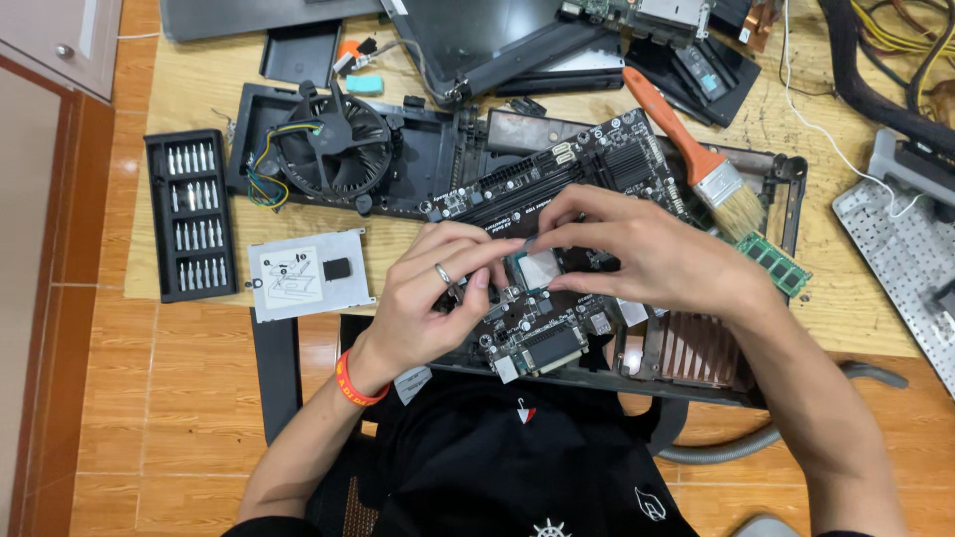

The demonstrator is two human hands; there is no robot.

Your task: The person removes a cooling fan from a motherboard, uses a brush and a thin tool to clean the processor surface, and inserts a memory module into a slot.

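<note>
Both hands are pinching the square chip (538,268) over the circuit board (557,189), left hand (433,298) and right hand (637,254) fingers closing on its edges, so a tilted or slipping chip is probably risking bent contacts beneath.

Fan (331,145) behind drive bracket (308,274), bit case (191,215) left, brush (696,159) right of motherboard (557,199)

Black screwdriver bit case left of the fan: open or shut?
Open. The black bit case lies flat on the wooden table with its rows of silver bits exposed; no lid covers them.
</note>
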